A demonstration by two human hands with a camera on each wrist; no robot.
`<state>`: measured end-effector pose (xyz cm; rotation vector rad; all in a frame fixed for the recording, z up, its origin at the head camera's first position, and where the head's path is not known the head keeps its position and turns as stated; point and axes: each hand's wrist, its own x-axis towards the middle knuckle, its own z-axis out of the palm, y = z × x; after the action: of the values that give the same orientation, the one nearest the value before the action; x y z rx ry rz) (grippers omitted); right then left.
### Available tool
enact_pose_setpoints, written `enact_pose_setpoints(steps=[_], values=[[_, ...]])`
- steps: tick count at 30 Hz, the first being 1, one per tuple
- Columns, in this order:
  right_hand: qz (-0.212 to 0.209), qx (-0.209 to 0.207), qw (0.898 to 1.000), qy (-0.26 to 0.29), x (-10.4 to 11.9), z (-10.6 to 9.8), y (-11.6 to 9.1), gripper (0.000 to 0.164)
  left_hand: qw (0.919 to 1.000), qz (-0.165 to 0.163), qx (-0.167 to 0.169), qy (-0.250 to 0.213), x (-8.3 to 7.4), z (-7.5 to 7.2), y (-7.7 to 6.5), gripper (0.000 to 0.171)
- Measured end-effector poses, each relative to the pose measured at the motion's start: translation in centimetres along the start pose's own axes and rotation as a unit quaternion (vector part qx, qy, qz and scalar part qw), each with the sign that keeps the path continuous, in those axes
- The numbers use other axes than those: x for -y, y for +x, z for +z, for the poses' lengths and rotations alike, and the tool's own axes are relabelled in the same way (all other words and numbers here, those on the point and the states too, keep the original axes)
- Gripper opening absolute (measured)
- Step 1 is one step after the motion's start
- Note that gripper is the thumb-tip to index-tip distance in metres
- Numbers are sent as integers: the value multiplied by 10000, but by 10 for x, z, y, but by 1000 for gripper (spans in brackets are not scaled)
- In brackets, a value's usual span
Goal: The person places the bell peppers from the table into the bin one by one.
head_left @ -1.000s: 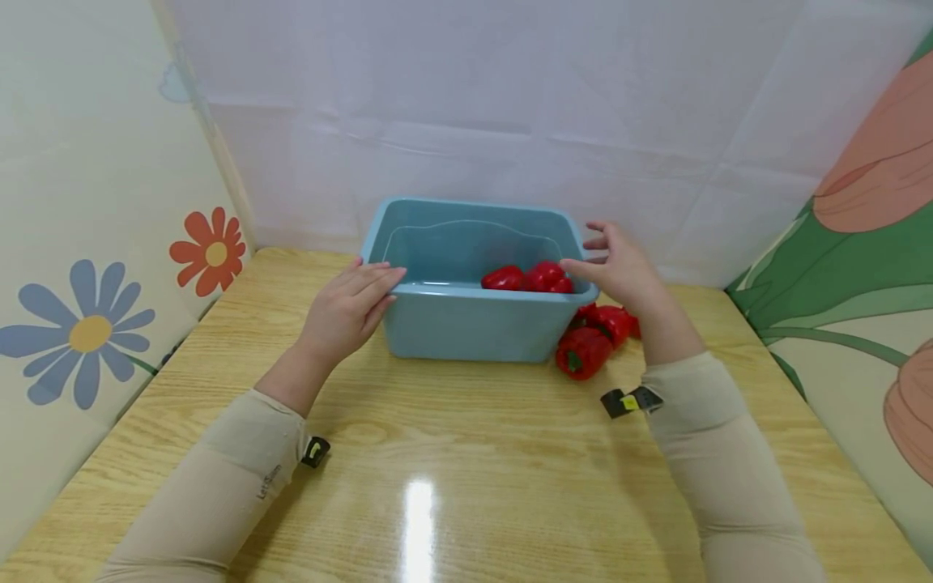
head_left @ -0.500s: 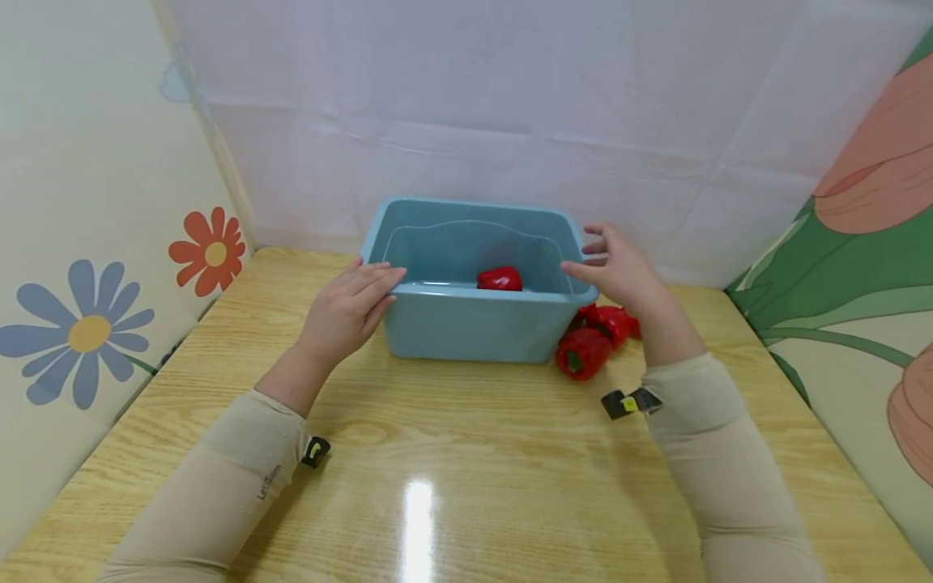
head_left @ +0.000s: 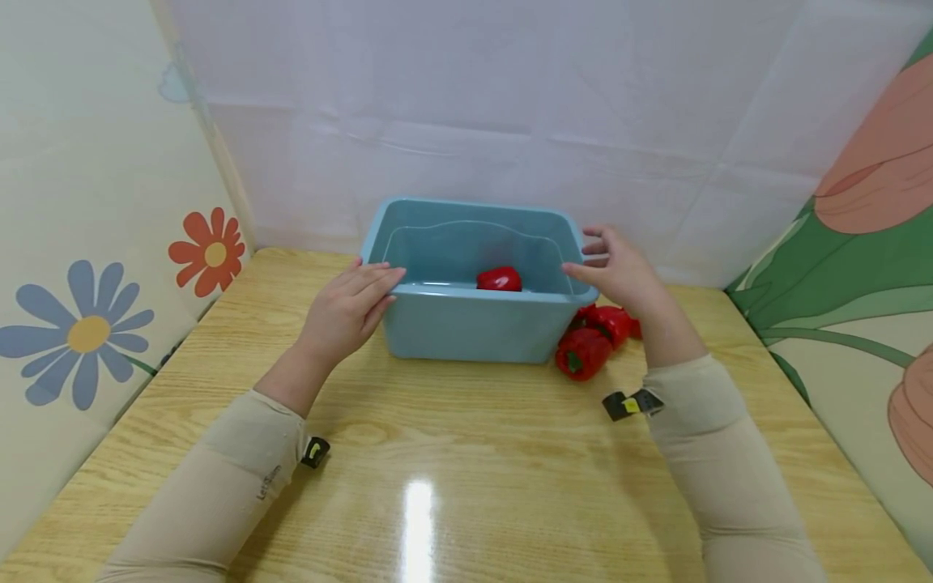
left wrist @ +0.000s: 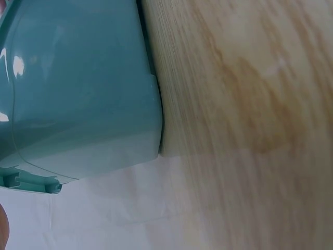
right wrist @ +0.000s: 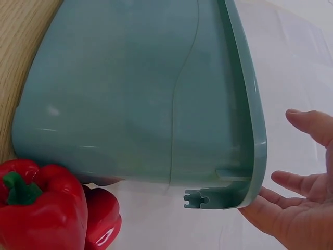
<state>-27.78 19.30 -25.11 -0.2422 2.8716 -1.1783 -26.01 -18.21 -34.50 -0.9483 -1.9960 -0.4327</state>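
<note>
A blue-green plastic bin (head_left: 466, 328) stands on the table in the head view. One red bell pepper (head_left: 499, 279) shows inside it, partly hidden by the front wall. My left hand (head_left: 346, 312) rests on the bin's front left corner, its fingers extended over the rim. Beside the right end, my right hand (head_left: 619, 271) is held with fingers spread and thumb over the rim; in the right wrist view a finger touches the rim's corner. Several red bell peppers (head_left: 583, 354) lie outside, against the bin's right side below that hand. The green-stemmed pepper (right wrist: 39, 208) also appears in the right wrist view.
The wooden table (head_left: 466, 453) extends in front of the bin. A white sheet (head_left: 466, 121) hangs close behind it. Flower-patterned panels stand at the left (head_left: 87, 202) and right (head_left: 838, 324).
One second ago more red peppers showed at the right inside the bin; they no longer show, and the visible one sits slightly further left. Both hands have hardly moved.
</note>
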Motion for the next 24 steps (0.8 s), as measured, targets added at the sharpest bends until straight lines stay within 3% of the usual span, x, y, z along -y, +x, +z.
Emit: enact_pose_setpoints(steps=[24], values=[[-237, -663, 9971, 286, -8, -8, -10, 61, 10000, 17, -91, -8, -1, 0, 0, 34]])
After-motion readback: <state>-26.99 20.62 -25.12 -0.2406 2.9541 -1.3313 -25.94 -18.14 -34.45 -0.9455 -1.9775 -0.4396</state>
